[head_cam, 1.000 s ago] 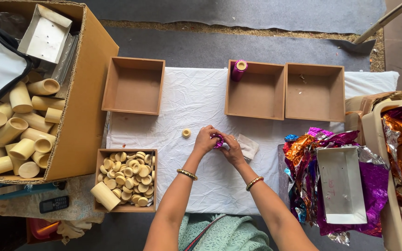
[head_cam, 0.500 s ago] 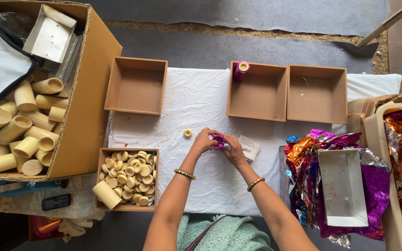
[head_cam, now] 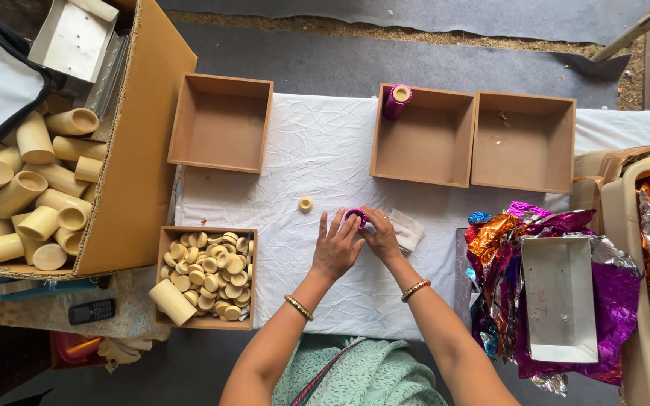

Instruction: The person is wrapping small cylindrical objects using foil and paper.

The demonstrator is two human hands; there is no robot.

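Note:
My left hand (head_cam: pixel 336 246) and my right hand (head_cam: pixel 380 234) meet over the white cloth (head_cam: pixel 317 150), both closed around a small piece wrapped in purple foil (head_cam: pixel 356 216). Left of the hands a single cream disc (head_cam: pixel 305 204) lies on the cloth. A wooden tray (head_cam: pixel 161 265) at the lower left is full of cream discs, with one cream tube (head_cam: pixel 172 302) lying in it. At the back, one purple-wrapped tube (head_cam: pixel 396 101) stands in a corner of the middle tray (head_cam: pixel 424 139).
Two more wooden trays sit at the back left (head_cam: pixel 220 124) and back right (head_cam: pixel 524 143), holding almost nothing. A big cardboard carton (head_cam: pixel 141 150) of cream tubes is at the left. Shiny foil sheets (head_cam: pixel 505 248) and a white box (head_cam: pixel 560 297) lie at the right. A phone (head_cam: pixel 92 311) rests lower left.
The hands have stayed in the same spot on the purple foil piece, with only small finger movement. Nothing else on the cloth has shifted.

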